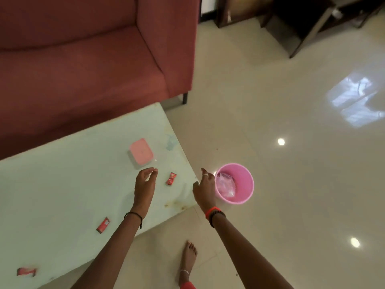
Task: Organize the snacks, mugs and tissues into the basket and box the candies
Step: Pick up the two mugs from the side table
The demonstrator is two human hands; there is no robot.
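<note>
1. Candies: three red-wrapped pieces lying on the pale table (62, 184). Nearest candy (171, 178) close to the table's right edge, between the two hands. Second candy (103, 225) nearer the front edge, left of the left forearm. Third candy (26, 271) at the lower left, blurred.
2. Box (140, 150): pink lid on a clear base, closed, resting on the table beyond the nearest candy and just past the left fingertips; apart from all three candies.
3. Left hand (145, 183): held over the table, palm down, fingers loosely curled with thumb and forefinger close together, gripping nothing. Dark band at the wrist.
4. Right hand (205, 188): held past the table's right corner, fingers spread and relaxed, empty. Ring on one finger; orange and black bands at the wrist.
5. Pink bucket (237, 183): upright on the floor just right of the right hand, containing a crumpled clear plastic bag (226, 184).
6. Bare foot (188, 259): on the tiled floor (291, 184) below the table's edge, with an anklet.
7. Red sofa (83, 59): behind the table, filling the upper left.
8. Dark wooden furniture (302, 21): upper right, details indistinct.
</note>
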